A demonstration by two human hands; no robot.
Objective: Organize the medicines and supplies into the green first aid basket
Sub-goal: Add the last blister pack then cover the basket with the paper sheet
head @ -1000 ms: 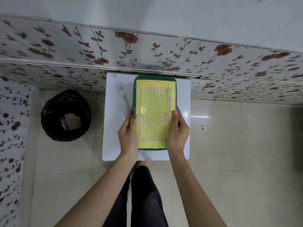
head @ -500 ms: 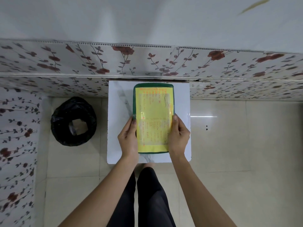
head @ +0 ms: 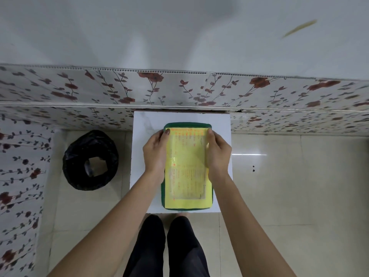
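Observation:
The green first aid basket (head: 163, 193) lies on a small white table (head: 147, 124), its top covered by a yellow sheet with orange print (head: 187, 184). My left hand (head: 154, 154) grips the basket's left side near the far end, thumb on the yellow sheet. My right hand (head: 218, 152) grips the right side opposite. The basket's contents are hidden under the yellow cover. No loose medicines or supplies show on the table.
A bin lined with a black bag (head: 90, 159) stands on the tiled floor left of the table. A floral-patterned wall (head: 179, 88) runs directly behind the table. My legs in dark trousers (head: 165, 244) are at the table's near edge.
Both hands have slid from the basket's near end up to its far end. The basket now sits closer to the table's near edge.

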